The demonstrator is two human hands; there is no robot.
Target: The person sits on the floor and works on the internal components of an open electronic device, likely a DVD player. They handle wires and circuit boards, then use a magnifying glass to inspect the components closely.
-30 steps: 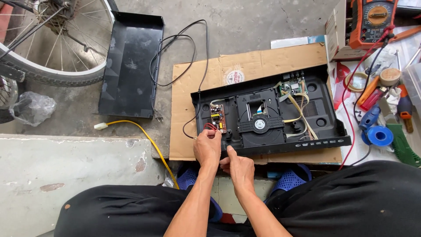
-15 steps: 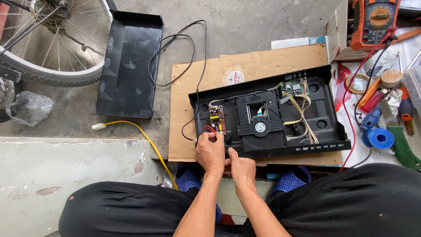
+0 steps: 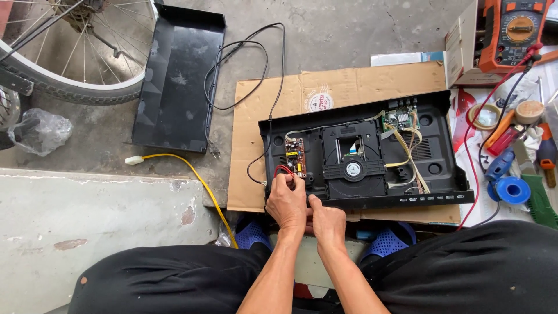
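At centre frame, our left hand pinches thin red wires beside a fragile circuit board; our right hand grips the disc player's rigid front edge.

Stained grey concrete floor

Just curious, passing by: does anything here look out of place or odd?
The black disc player lies opened on brown cardboard, its circuit boards bare; its black metal cover sits apart on the concrete. Both hands work at its front left corner.
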